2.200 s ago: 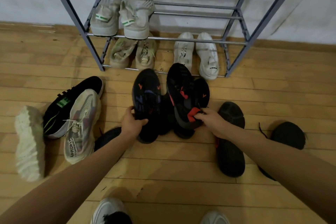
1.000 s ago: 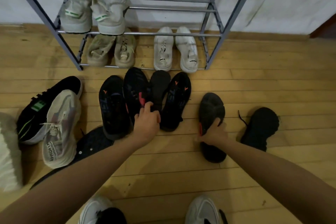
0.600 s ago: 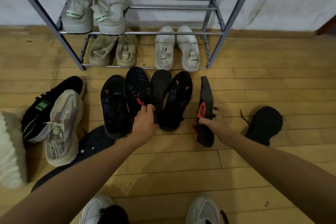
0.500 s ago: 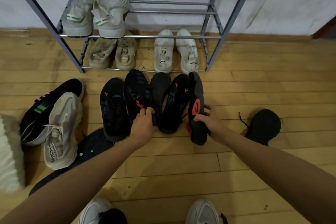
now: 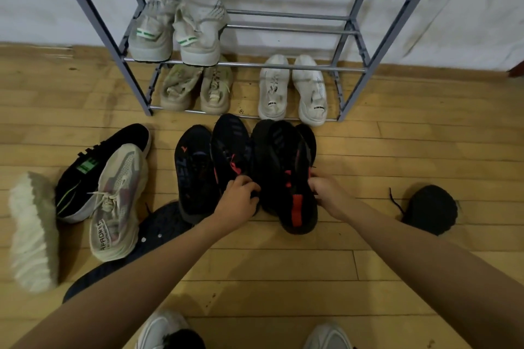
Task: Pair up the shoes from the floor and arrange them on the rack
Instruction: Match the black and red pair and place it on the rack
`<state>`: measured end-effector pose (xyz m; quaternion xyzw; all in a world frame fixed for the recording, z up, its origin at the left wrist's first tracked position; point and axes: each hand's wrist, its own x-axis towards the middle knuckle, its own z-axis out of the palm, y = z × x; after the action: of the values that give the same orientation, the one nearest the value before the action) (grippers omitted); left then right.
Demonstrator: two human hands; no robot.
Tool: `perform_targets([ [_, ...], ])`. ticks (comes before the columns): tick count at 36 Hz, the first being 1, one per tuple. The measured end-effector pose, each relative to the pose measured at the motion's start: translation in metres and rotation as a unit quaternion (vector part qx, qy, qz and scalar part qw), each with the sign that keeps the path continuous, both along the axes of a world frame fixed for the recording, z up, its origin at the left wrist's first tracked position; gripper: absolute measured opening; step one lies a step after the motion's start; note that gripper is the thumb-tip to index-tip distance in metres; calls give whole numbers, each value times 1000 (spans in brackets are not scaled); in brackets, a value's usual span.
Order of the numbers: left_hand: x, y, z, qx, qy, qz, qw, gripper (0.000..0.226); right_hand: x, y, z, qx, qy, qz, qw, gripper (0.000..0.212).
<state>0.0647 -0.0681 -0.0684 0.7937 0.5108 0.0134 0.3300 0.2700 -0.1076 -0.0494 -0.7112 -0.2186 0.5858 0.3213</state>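
Note:
Several black shoes stand in a tight row on the wooden floor in front of the grey metal rack (image 5: 354,68). My left hand (image 5: 236,204) grips the heel of a black shoe with red lining (image 5: 229,147). My right hand (image 5: 326,193) holds a black shoe with a red heel strip (image 5: 292,178), upright and pressed against the row. Left of them lies a black shoe with an orange mark (image 5: 192,170). On the rack's lowest level sit a beige pair (image 5: 195,91) and a white pair (image 5: 292,91). A grey-white pair (image 5: 178,25) rests one level up.
At the left lie a black shoe with green stripes (image 5: 96,161), a cream laced sneaker (image 5: 119,201), a white-soled shoe on its side (image 5: 34,229) and a dark shoe (image 5: 158,232). A lone black shoe (image 5: 431,210) lies at the right. My own feet (image 5: 164,331) show at the bottom.
My right hand picked up the black shoe with the red strip from the floor at the right, turned it upright and brought it left against the row. My left hand stayed on its shoe.

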Motion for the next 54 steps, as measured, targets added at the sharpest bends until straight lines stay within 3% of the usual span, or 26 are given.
perform_targets([
  [2, -3, -1, 0, -10, 3, -18, 1000, 41, 1, -5, -3, -11, -34, -31, 999, 22],
  [5, -7, 0, 1, -13, -14, -11, 1000, 44, 4, -8, -6, -29, -38, -65, 997, 16],
  [9, -9, 5, 3, -18, -23, 4, 1000, 47, 7, -7, -6, -24, -55, -24, 998, 36],
  [14, -8, 8, 5, -18, -43, 15, 999, 35, 1, -4, -3, 5, -72, -63, 995, 49],
  [19, -2, 8, 10, 24, -108, 88, 990, 35, -5, 7, 5, 52, -76, -58, 994, 48],
  [25, 5, 7, 26, -84, -214, 153, 961, 40, -42, 31, 14, 64, -62, -65, 994, 40],
  [28, -6, 11, 28, -53, -184, 147, 970, 40, -52, 42, 10, 54, -90, -79, 991, 36],
  [32, -26, 17, 22, 1, -88, 209, 974, 40, -48, 53, 4, 35, -111, -101, 988, 35],
  [37, -34, 16, 17, -117, 21, 203, 972, 55, -33, 57, -3, 9, -139, -81, 987, 36],
  [41, -27, 16, 16, -115, 45, 190, 974, 61, -22, 53, -3, -15, -156, -19, 987, 37],
  [43, -26, 15, 15, -93, 96, 168, 977, 69, -20, 48, -4, -16, -162, 17, 986, 48],
  [46, -25, 8, 12, -104, 127, 162, 973, 74, -22, 36, -9, 2, -191, 79, 978, 83],
  [50, -19, -3, 7, -192, 19, 232, 953, 68, -30, 20, -18, 17, -238, 132, 962, 125],
  [54, -10, -12, 2, -219, -113, 346, 905, 61, -41, 15, -23, 20, -264, 123, 956, 131],
])
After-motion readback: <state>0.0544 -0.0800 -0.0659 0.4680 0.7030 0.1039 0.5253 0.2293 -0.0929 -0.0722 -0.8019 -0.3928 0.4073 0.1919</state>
